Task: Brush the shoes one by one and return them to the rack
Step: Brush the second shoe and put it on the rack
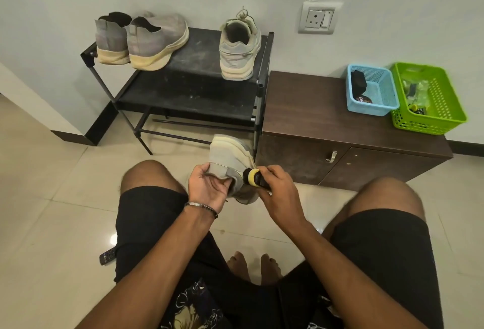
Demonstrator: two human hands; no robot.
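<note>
Our left hand [208,184] grips the sneaker [230,161], toe toward twelve o'clock; our right hand [281,190] grips the brush [252,177], touching its three-o'clock side.

A glossy tiled floor [65,184] is shown. The rack [199,87] is formed of matt black metal tubing with dusty shelves. The cabinet [314,108] is finished in dark wood grain. Both baskets [377,103] are moulded in perforated plastic. The shoes [157,40] are covered in knitted cloth.

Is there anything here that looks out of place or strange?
A dark remote control lies on the floor tiles beside the person's left thigh, an odd spot where it could be stepped on. The rack's black shelves look dusty and scuffed.
</note>
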